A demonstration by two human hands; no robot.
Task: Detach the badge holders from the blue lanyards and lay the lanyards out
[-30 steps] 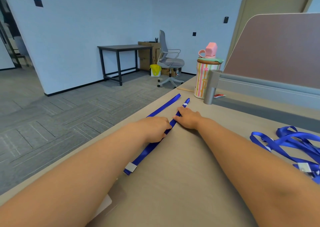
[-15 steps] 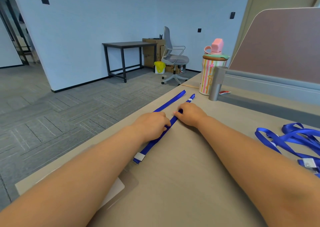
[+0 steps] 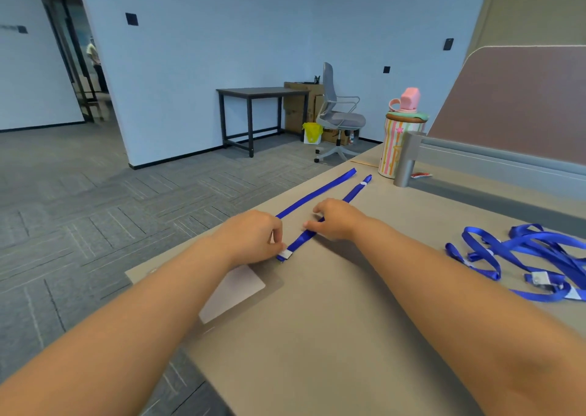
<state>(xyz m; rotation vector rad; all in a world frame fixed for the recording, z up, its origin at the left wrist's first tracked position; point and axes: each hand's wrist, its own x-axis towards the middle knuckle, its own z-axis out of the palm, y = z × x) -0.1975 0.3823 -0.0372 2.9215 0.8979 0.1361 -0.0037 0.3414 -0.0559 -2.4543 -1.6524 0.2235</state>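
Beige desk (image 3: 317,336) up front, grey carpet and a dark table beyond. Near the desk's left edge: one blue lanyard (image 3: 302,238), stretched straight and running away toward the striped bottle (image 3: 401,143). Pinched at the near, white-tagged end by the left hand (image 3: 253,239), fingers curled onto it. Held farther along by the right hand (image 3: 337,219), fingers bent over the strap. Just left of it, a second strap (image 3: 317,190), already flat and roughly parallel. Off to the right, well apart, a tangled heap of lanyards (image 3: 523,251), white clips showing among the loops. Close below the left hand, a clear badge holder (image 3: 234,292), loose on the desk.

Likely to twist or bow sideways if let go unevenly. Could also slide off, lying so near the desk edge, if dragged leftward by a wrist. Might knock the neighbouring strap out of line with a careless knuckle. Best eased down with both ends released together.

Looks flat, thin, glossy and limp: a woven ribbon with a small white fitting at each end.
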